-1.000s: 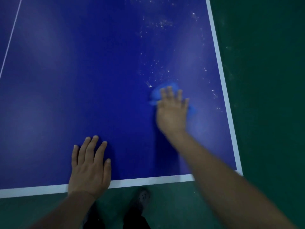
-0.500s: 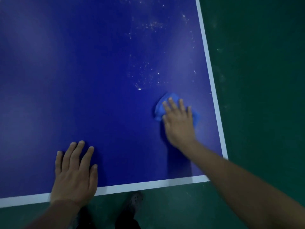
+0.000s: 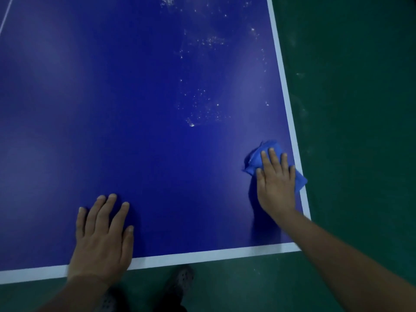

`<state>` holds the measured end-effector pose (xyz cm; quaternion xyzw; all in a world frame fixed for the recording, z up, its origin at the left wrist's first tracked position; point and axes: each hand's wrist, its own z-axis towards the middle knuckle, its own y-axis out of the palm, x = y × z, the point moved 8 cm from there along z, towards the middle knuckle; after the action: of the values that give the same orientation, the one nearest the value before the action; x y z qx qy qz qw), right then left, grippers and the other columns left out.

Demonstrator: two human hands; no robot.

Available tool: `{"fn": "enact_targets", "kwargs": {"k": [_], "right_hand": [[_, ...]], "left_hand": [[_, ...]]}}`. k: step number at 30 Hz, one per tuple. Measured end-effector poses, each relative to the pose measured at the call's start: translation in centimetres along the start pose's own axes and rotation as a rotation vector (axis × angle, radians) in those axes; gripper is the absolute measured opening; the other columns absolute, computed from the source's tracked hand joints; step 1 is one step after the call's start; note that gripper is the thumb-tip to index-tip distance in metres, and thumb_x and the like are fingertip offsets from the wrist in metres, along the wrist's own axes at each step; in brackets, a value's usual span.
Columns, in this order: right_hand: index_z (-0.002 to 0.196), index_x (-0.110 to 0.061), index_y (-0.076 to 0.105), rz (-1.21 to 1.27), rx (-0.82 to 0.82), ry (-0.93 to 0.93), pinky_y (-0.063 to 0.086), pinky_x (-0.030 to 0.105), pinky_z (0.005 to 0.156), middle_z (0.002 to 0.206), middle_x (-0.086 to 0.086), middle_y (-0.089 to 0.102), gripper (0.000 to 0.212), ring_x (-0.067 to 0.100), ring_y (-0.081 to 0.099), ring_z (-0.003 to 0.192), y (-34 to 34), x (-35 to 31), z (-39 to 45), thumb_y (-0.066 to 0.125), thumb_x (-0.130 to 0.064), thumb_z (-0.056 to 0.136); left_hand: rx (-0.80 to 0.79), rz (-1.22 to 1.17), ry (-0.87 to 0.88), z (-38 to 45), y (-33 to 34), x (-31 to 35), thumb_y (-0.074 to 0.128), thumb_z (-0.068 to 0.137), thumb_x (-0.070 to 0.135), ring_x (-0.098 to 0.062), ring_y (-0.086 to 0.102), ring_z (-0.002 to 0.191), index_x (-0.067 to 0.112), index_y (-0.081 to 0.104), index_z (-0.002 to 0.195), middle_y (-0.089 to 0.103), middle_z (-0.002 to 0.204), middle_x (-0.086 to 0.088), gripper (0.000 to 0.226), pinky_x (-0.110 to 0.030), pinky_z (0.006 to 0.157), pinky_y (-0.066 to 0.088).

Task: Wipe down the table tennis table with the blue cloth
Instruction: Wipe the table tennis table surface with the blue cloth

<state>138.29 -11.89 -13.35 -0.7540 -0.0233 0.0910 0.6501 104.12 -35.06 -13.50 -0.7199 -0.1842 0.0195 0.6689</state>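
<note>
Nearest to me, below the table's edge, I see a dark perforated shoe on the green floor, just behind the heel of my left hand. That hand lies flat on the table tennis table, its wrist crossing the white end line; the fingers are straight and slightly spread, holding nothing, with the thumb out to the right side. Across from those fingers, well apart to the right, my right hand presses down on the blue cloth. Its fingers are straight and lie close together, flat on top of the cloth rather than curled around it. The cloth is bunched under the palm and fingers, sticking out past the fingertips, to the left of the index finger, and to the right of the little finger, where a corner of it lies over the white side line at the table's right edge. Beyond the right fingertips, farther up the blue surface, I see a scatter of white specks, with one brighter fleck closest to the cloth and more specks toward the top of the view. A thin white centre line shows at the far upper left, well beyond the left fingers.
</note>
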Motion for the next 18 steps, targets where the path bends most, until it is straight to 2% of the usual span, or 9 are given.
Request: {"fn": "enact_targets", "kwargs": {"k": [2,6,9,15,18], "right_hand": [[0.154,-0.02,0.034,-0.023,0.072,0.071,0.017,0.057,0.119,0.163,0.002,0.028,0.056,0.036,0.021,0.15,-1.3,1.4,4.8,0.024,-0.04,0.102],[0.158,-0.024,0.025,0.096,0.068,0.25,0.01,0.057,0.122,0.167,-0.001,0.017,0.053,0.033,0.011,0.153,-1.9,3.6,10.1,0.029,-0.038,0.107],[0.158,-0.023,0.026,0.073,0.092,0.245,0.012,0.057,0.121,0.166,0.0,0.02,0.053,0.033,0.014,0.152,-1.1,3.0,5.6,0.03,-0.038,0.106],[0.154,-0.021,0.036,0.051,0.048,0.262,0.02,0.056,0.118,0.162,0.002,0.031,0.062,0.033,0.023,0.15,1.3,3.0,-11.2,0.023,-0.045,0.099],[0.155,-0.022,0.034,0.036,0.01,0.255,0.015,0.055,0.121,0.164,0.0,0.027,0.061,0.031,0.018,0.152,1.6,3.7,-11.7,0.024,-0.045,0.1]], "left_hand": [[0.005,0.001,0.0,0.2,0.0,0.1,0.024,0.101,0.043,-0.037,0.024,0.149,0.002,0.053,0.139,0.038,0.153,-0.02,0.063,-0.056,0.122,0.007],[0.005,-0.002,0.007,0.3,0.2,0.0,0.028,0.099,0.039,-0.037,0.023,0.149,0.002,0.052,0.14,0.037,0.153,-0.02,0.061,-0.057,0.123,0.008],[0.012,-0.012,0.005,0.1,0.1,-0.1,0.027,0.099,0.039,-0.036,0.022,0.15,0.003,0.051,0.141,0.036,0.154,-0.02,0.061,-0.057,0.123,0.008],[0.011,-0.011,-0.003,0.1,0.2,-0.2,0.025,0.099,0.04,-0.034,0.02,0.15,0.005,0.05,0.143,0.035,0.155,-0.019,0.062,-0.056,0.123,0.007],[0.012,-0.02,0.001,0.1,0.1,-0.1,0.025,0.098,0.041,-0.034,0.021,0.15,0.005,0.05,0.143,0.036,0.155,-0.019,0.062,-0.056,0.123,0.007]]}}
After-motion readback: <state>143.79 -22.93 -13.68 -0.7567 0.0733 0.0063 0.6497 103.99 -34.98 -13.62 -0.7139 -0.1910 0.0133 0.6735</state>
